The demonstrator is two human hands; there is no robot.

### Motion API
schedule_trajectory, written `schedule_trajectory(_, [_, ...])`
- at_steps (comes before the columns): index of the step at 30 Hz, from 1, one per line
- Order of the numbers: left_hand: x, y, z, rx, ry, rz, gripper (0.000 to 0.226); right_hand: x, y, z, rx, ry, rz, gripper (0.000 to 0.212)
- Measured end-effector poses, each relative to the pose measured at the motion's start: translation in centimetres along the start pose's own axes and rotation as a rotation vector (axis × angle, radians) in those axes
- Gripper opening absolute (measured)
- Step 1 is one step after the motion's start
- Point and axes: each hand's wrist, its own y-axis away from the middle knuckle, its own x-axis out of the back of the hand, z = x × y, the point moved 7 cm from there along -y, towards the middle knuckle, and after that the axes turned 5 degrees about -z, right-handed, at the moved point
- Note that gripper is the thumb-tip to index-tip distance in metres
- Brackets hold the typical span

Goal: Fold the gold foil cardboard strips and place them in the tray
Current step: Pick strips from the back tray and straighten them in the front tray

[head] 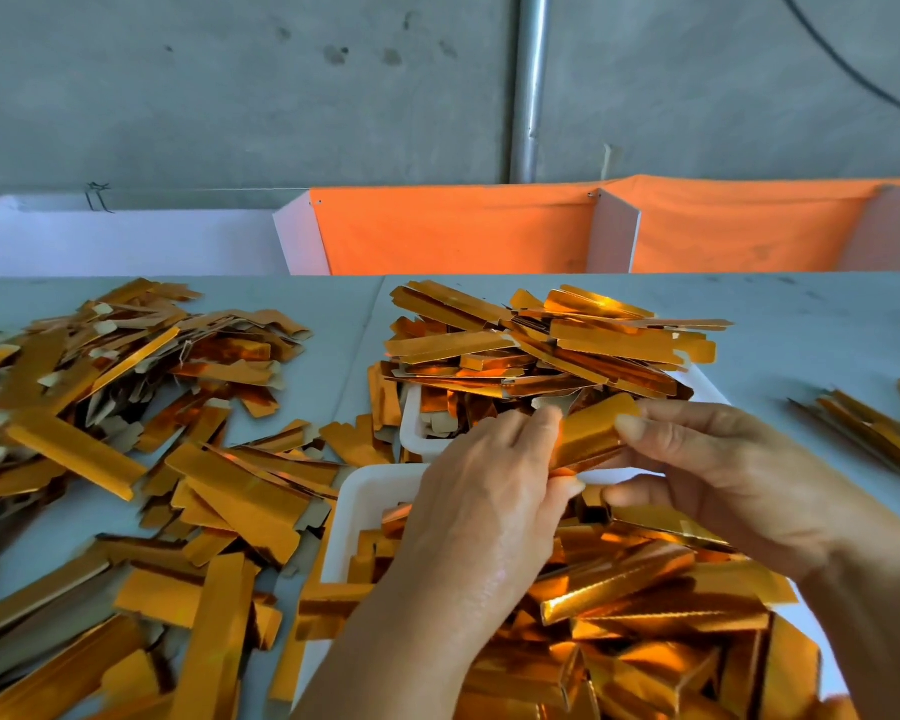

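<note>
Grey table (pixel 333 314) carries the near white rectangular plastic tray (pixel 365 491). Above its far rim, left hand (pixel 481 491) and right hand (pixel 723 480) pinch one gold foil cardboard strip (pixel 591 433), mid-fold. Next: finish crease, drop into tray.

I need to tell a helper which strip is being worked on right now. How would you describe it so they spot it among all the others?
Start at the near white tray heaped with gold pieces. Just above its far rim, the left hand and right hand meet. The gold strip pinched between them is the only one lifted off the piles and held at both ends.
</note>
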Motion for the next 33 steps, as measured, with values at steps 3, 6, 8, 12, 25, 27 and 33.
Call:
schedule_trajectory(3, [0.1,-0.2,0.2,-0.027,0.027,-0.023,0.051,0.0,-0.2,0.3,-0.006,-0.064,-0.001,0.026])
schedule_trajectory(6, [0.2,-0.3,0.1,-0.034,0.058,-0.043,0.053,-0.1,-0.1,0.3,-0.007,-0.078,-0.033,0.052])
schedule_trajectory(8, [0.2,-0.3,0.3,-0.042,0.092,-0.09,0.058,-0.1,0.0,0.0,0.01,-0.036,-0.061,0.065])
schedule_trajectory(12, [-0.1,-0.2,1.0,-0.052,0.191,-0.168,0.069,0.6,0.2,-0.7,0.084,0.099,-0.009,0.06])
schedule_trajectory(25, [-0.2,0.0,0.2,0.016,0.537,-0.137,0.058,0.8,0.1,-1.3,0.191,0.191,0.164,0.056])
schedule_trajectory(27, [0.0,0.0,0.1,0.03,0.507,-0.157,0.059,1.0,0.0,-1.2,0.195,0.203,0.192,0.054])
schedule_trajectory(33, [1.7,-0.5,1.2,-0.034,-0.034,-0.012,0.049,1.2,-0.3,-0.7,0.197,0.151,0.308,0.02])
